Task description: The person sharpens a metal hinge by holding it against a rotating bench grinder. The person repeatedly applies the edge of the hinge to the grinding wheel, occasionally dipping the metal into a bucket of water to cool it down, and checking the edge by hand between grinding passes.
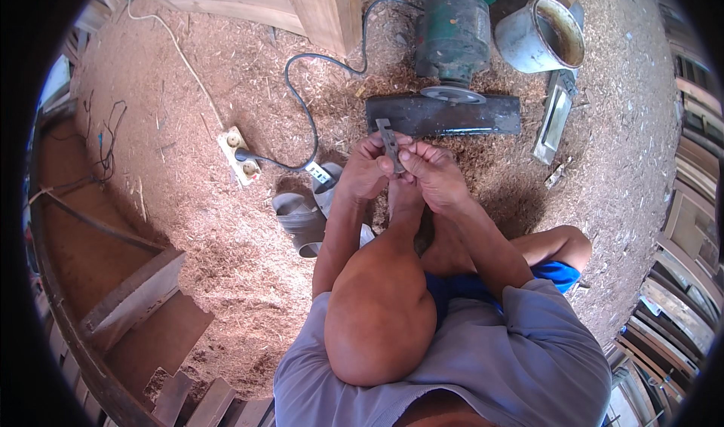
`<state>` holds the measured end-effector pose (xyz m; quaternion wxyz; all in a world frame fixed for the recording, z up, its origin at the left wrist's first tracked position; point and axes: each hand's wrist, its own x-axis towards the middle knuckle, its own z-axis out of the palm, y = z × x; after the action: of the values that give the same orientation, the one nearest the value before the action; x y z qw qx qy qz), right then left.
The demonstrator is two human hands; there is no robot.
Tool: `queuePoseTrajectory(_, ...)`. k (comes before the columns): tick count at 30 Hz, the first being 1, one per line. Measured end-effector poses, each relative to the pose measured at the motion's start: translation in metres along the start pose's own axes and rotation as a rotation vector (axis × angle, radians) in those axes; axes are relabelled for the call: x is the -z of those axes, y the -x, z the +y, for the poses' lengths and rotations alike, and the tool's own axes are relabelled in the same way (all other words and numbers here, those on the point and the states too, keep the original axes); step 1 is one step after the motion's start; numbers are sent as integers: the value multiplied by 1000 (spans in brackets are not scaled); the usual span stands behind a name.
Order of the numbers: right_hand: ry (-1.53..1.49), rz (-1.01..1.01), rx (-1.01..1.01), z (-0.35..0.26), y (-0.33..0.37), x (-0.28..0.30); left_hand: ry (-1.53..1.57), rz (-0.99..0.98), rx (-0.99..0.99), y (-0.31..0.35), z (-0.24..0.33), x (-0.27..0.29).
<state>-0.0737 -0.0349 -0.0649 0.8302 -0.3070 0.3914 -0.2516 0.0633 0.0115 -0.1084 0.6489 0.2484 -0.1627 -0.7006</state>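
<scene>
The left hand [366, 164] and the right hand [436, 174] both pinch a slotted metal plate [390, 143] between thumbs and fingers, near the left end of the dark trough [490, 119], by its near edge. If that fingertip hold loosens, the plate could drop onto the bare foot [406, 199] below; any sharp edge could nick the thumbs. The grinding wheel [464, 97] of the green electric motor [454, 38] overhangs the trough's far edge; whether it turns cannot be told, but straying fingers could be hurt if it does. The black cable [296, 87] loops from the power strip [235, 140] across the shavings-strewn floor [226, 257], where a shifting foot could snag it. Sandals [296, 212] lie left of the foot, while a white bucket [520, 44] and narrow frame [552, 125] crowd the motor's right side.
</scene>
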Motion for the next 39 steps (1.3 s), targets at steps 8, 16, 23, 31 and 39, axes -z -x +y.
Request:
queuePoseTrajectory(8, 134, -10, 4, 8, -3, 4, 105, -38, 53, 0, 1, 13)
queuePoseTrajectory(16, 46, -31, -34, 6, -2, 4, 131, -43, 40, 0, 0, 10)
queuePoseTrajectory(23, 40, -30, -36, 7, 1, 5, 149, -90, 32, 2, -1, 10)
queuePoseTrajectory(31, 463, 28, 282, -11, 19, 5, -132, 97, -85, 10, 19, -24)
queuePoseTrajectory(39, 571, -10, 362, -28, 62, 13, -372, 198, -42, 18, 25, -53)
